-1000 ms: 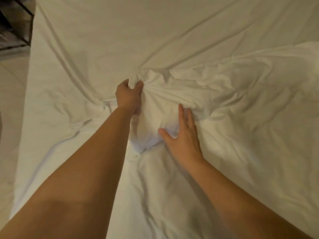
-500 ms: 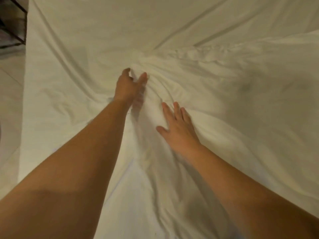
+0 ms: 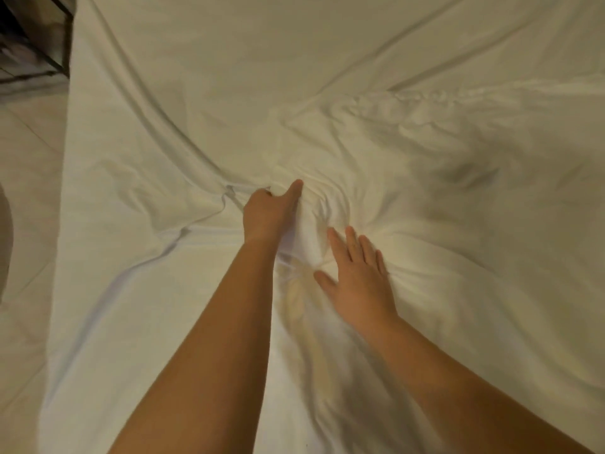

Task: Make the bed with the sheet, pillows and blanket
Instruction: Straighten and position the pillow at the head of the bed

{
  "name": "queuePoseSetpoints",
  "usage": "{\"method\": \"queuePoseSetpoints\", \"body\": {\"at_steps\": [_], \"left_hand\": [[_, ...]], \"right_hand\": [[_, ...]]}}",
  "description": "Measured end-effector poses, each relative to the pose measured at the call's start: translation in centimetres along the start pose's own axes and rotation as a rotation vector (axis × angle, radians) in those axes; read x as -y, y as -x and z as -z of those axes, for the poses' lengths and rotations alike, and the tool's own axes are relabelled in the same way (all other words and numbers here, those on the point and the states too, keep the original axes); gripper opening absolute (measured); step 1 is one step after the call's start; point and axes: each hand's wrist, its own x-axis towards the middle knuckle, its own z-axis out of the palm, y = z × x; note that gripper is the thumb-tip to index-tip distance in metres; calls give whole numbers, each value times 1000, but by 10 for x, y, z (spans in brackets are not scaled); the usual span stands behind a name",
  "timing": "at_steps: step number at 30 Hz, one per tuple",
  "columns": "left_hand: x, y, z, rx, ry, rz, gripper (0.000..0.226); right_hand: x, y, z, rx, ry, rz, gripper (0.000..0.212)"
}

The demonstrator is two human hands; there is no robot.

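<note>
– Sheet [image 3: 229, 93] lies spread before the person, bunched at the middle; left hand [image 3: 271, 213] curls its fingers into a fold, right hand [image 3: 357, 276] rests flat beside it, fingers straight, gripping nothing
– I'd draw that fold outward while the palm pins the rest. Pale floor [image 3: 26, 257] on the left, dark frame [image 3: 64, 34] in the far corner

Both forearms [image 3: 212, 339] are bare to the frame's edge, likewise the left hand [image 3: 268, 214] and right hand [image 3: 360, 283].

Pale tiled floor [image 3: 29, 152] down the left side, with a dark metal-framed shelf thing [image 3: 36, 44] top-left corner — warm, dim lighting.
</note>
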Motion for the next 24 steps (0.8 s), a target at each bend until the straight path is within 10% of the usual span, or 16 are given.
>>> {"method": "queuePoseSetpoints", "body": {"at_steps": [10,18,24], "left_hand": [[-8,28,7,224,479,86,45],[-43,17,31,698,607,301,90],[-56,13,34,666,1023,123,65]], "right_hand": [[-3,113,-15,-28,15,-26,74],[5,160,-40,64,-117,-14,64],[9,178,-61,194,-52,-49,88]]}}
